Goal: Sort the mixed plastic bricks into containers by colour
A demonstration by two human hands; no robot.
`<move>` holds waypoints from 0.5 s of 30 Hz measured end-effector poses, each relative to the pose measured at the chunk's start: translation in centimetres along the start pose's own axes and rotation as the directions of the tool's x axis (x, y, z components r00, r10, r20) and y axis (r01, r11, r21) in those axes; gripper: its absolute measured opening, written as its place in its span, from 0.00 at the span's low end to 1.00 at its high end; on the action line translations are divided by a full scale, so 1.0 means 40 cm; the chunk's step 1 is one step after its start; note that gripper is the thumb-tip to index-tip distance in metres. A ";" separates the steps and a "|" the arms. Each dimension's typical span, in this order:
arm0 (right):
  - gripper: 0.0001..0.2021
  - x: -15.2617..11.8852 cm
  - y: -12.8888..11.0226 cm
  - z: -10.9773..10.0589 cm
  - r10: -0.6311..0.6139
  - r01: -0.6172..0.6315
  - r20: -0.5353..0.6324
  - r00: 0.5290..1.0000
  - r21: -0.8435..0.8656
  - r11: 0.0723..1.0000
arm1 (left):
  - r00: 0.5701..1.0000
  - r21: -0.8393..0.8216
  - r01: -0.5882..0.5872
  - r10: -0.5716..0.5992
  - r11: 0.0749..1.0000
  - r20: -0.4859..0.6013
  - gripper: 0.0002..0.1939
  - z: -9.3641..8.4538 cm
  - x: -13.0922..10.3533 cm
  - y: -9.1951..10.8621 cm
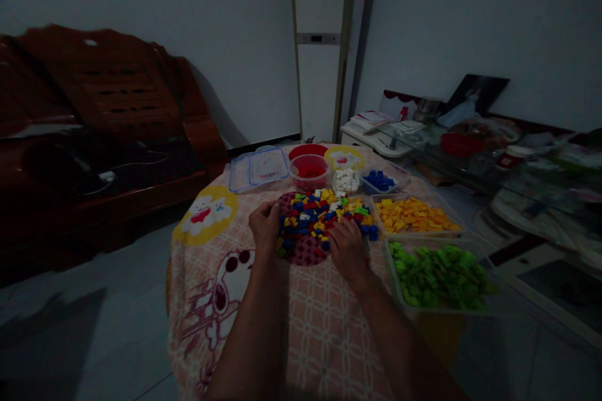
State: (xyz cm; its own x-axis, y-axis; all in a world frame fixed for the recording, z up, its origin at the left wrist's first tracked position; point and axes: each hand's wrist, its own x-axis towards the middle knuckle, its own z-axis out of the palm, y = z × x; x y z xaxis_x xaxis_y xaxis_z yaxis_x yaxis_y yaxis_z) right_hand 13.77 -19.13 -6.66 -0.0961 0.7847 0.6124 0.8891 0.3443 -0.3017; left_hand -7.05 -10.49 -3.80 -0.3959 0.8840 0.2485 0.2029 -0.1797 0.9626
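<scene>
A mixed pile of small toy building bricks (305,216) in red, yellow, blue, white and green lies on a dark red patterned patch of the tablecloth. At the pile's left edge is my left hand (264,225), its fingers curled together; whatever they may hold is hidden. My right hand (347,247) reaches into the right front of the pile, fingers apart and touching bricks. Sorted bricks surround the pile: green bricks (437,279) and yellow bricks (414,215) in clear trays on the right, blue bricks (379,180) in a small tub, white bricks (345,180) behind.
A clear round tub (309,183) with red bricks stands at the back, before a red lid or dish (308,150). Clear blue-rimmed lids (258,169) lie at back left. A wooden bench (117,106) is left; a cluttered glass-topped stand (423,144) is right.
</scene>
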 end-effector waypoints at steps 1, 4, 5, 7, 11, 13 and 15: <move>0.13 -0.005 -0.001 0.003 -0.009 0.009 0.030 0.999 0.010 1.000 | 0.999 0.026 -0.022 0.022 0.999 0.026 0.17 0.012 -0.004 0.002; 0.14 -0.007 0.000 0.007 -0.017 0.013 0.080 0.997 0.050 0.999 | 0.990 0.085 -0.091 0.081 0.992 0.115 0.17 0.050 -0.009 0.010; 0.14 -0.005 0.001 0.007 -0.011 0.006 0.080 0.997 0.061 0.998 | 0.985 0.096 -0.108 0.093 0.989 0.146 0.16 0.061 -0.007 0.015; 0.14 -0.003 0.002 0.007 -0.003 -0.003 0.074 0.997 0.075 0.997 | 0.977 0.128 -0.121 0.095 0.984 0.192 0.15 0.076 0.002 0.028; 0.13 -0.001 0.002 0.004 0.000 -0.005 0.055 0.999 0.096 0.995 | 0.964 0.257 -0.135 0.067 0.957 0.258 0.14 0.067 0.043 0.053; 0.12 0.001 -0.004 -0.002 -0.003 0.002 0.011 1.000 0.112 0.994 | 0.948 0.308 -0.146 0.045 0.940 0.314 0.12 0.046 0.068 0.056; 0.12 0.003 -0.015 -0.011 -0.022 0.031 -0.065 0.998 0.138 0.990 | 0.930 0.345 -0.139 0.003 0.928 0.368 0.10 0.018 0.089 0.050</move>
State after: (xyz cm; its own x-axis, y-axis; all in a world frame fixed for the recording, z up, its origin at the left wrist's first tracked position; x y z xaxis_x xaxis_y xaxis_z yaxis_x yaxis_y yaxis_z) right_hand 13.42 -19.47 -6.08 -0.0861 0.7418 0.6651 0.8157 0.4358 -0.3804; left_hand -7.41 -7.39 -1.07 -0.0382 0.9803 0.1939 0.5521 -0.1411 0.8218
